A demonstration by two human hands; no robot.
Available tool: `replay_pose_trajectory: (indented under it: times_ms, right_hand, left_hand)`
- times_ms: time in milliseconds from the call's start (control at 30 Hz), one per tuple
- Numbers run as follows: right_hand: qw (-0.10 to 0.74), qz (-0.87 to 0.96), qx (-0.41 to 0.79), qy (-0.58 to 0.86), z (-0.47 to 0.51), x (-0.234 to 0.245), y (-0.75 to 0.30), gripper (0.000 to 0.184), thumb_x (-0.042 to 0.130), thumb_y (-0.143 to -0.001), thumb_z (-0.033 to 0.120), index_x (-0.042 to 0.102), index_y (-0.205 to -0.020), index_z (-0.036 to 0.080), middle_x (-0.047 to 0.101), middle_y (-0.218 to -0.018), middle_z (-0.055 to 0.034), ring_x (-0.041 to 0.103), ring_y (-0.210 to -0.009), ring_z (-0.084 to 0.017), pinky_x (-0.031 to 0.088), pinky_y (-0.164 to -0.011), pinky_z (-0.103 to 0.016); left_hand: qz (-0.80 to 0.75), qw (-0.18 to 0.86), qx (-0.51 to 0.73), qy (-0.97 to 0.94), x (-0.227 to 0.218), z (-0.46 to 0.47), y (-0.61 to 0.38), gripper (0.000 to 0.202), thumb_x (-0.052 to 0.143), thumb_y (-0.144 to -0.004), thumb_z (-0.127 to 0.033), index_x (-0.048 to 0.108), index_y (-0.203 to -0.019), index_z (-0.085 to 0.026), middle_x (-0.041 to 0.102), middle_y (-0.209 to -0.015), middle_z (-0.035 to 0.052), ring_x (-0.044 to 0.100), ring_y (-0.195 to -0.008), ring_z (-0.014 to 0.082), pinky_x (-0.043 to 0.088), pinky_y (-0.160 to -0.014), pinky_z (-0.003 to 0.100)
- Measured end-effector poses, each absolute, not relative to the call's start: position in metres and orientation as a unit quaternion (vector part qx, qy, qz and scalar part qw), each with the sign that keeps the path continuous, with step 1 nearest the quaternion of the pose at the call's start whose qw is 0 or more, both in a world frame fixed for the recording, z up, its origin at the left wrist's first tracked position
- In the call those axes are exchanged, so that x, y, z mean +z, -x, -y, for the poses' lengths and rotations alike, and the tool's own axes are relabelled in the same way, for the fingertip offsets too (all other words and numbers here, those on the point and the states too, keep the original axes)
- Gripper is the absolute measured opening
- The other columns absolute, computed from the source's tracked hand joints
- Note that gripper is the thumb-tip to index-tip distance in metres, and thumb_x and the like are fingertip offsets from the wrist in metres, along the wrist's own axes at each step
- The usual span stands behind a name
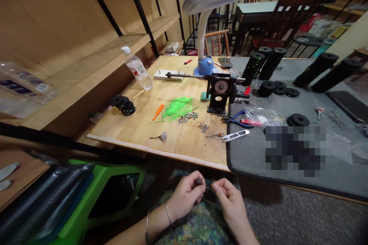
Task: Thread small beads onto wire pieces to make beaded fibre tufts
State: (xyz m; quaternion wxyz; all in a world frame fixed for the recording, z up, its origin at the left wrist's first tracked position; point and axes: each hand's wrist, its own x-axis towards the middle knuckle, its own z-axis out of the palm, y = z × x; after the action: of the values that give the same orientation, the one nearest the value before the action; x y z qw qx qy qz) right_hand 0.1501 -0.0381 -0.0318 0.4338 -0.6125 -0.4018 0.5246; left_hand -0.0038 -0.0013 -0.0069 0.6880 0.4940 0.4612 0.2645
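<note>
Above my lap, in front of the table edge, my left hand (188, 192) is closed in a pinch. Between its fingers shows a small dark grey bundle (199, 180), too small to name, with a thin strand hanging below. My right hand (228, 198) is a little apart to the right, thumb pressed to forefinger; whatever it pinches is too fine to make out. Beyond them on the wooden table (138, 138) lie a small grey tuft on a thin stem (162, 136), silver thread snips (235, 135), mixed coloured beads (188, 117) and a pile of bright green strands (178, 108).
A hand-cranked winder (220, 90) with a long spindle stands mid-table before a desk lamp (205, 65). Around it are an orange-handled tool (158, 113), blue-handled pliers (238, 116) and a water bottle (138, 69). Black foam spools (268, 89) stand on the grey mat (250, 160).
</note>
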Motion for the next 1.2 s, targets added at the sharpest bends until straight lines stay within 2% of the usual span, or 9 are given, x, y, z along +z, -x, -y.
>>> replay_pose_trajectory:
  times_ms: [300, 500, 700, 833, 967, 1067, 1200]
  right_hand:
    - [0.438, 0.405, 0.518, 0.614, 0.04, -0.028, -0.15, 0.036, 0.059, -0.077, 0.05, 0.057, -0.064, 0.017, 0.04, -0.055, 0.005, 0.035, -0.051, -0.012, 0.028, -0.048, -0.023]
    - [0.438, 0.413, 0.516, 0.609, 0.04, -0.032, -0.15, 0.037, 0.057, -0.08, 0.05, 0.057, -0.065, 0.016, 0.04, -0.055, 0.0053, 0.034, -0.052, -0.012, 0.029, -0.049, -0.023]
    - [0.443, 0.402, 0.522, 0.608, 0.04, -0.026, -0.147, 0.041, 0.061, -0.076, 0.055, 0.056, -0.062, 0.017, 0.044, -0.054, 0.0045, 0.037, -0.051, -0.012, 0.03, -0.049, -0.023]
    - [0.434, 0.391, 0.537, 0.608, 0.038, -0.021, -0.144, 0.042, 0.062, -0.073, 0.057, 0.056, -0.061, 0.018, 0.044, -0.053, 0.0044, 0.037, -0.051, -0.013, 0.031, -0.049, -0.023]
    - [0.433, 0.399, 0.541, 0.6, 0.038, -0.024, -0.143, 0.037, 0.059, -0.077, 0.052, 0.056, -0.065, 0.017, 0.043, -0.055, 0.0049, 0.037, -0.051, -0.012, 0.03, -0.049, -0.023]
    - [0.414, 0.414, 0.554, 0.592, 0.039, -0.028, -0.145, 0.031, 0.059, -0.078, 0.047, 0.059, -0.072, 0.017, 0.036, -0.052, 0.0081, 0.032, -0.049, -0.011, 0.026, -0.048, -0.023]
    - [0.37, 0.432, 0.571, 0.592, 0.04, -0.029, -0.145, 0.024, 0.059, -0.073, 0.039, 0.057, -0.064, 0.017, 0.032, -0.05, 0.0091, 0.028, -0.047, -0.01, 0.023, -0.048, -0.022]
  left_hand:
    - [-0.457, 0.714, 0.263, -0.461, -0.007, 0.001, 0.004, 0.015, 0.05, -0.074, -0.024, 0.049, -0.087, -0.017, 0.049, -0.056, -0.0059, 0.041, -0.048, 0.0088, 0.03, -0.047, 0.02]
    - [-0.476, 0.673, 0.251, -0.508, -0.008, 0.001, 0.003, 0.002, 0.051, -0.071, -0.017, 0.05, -0.073, -0.017, 0.044, -0.055, -0.0064, 0.041, -0.049, 0.0085, 0.032, -0.049, 0.021]
    - [-0.482, 0.612, 0.269, -0.567, -0.005, 0.001, 0.002, 0.003, 0.053, -0.07, -0.013, 0.055, -0.068, -0.016, 0.053, -0.063, -0.0016, 0.047, -0.062, 0.0117, 0.038, -0.059, 0.022]
    - [-0.497, 0.606, 0.258, -0.565, -0.004, 0.002, 0.001, 0.004, 0.056, -0.069, -0.016, 0.057, -0.065, -0.015, 0.05, -0.058, -0.0025, 0.042, -0.056, 0.0106, 0.034, -0.054, 0.021]
    - [-0.514, 0.595, 0.245, -0.567, -0.004, 0.003, -0.001, 0.007, 0.059, -0.07, -0.018, 0.061, -0.065, -0.013, 0.051, -0.057, -0.0015, 0.042, -0.055, 0.0107, 0.033, -0.053, 0.022]
    - [-0.52, 0.586, 0.247, -0.57, -0.004, 0.002, 0.0, 0.007, 0.06, -0.071, -0.019, 0.062, -0.068, -0.013, 0.054, -0.06, -0.0006, 0.044, -0.057, 0.0114, 0.035, -0.054, 0.022]
    - [-0.518, 0.564, 0.273, -0.583, -0.003, -0.001, 0.005, 0.006, 0.057, -0.077, -0.019, 0.056, -0.072, -0.015, 0.051, -0.062, -0.0025, 0.045, -0.058, 0.0112, 0.036, -0.056, 0.021]
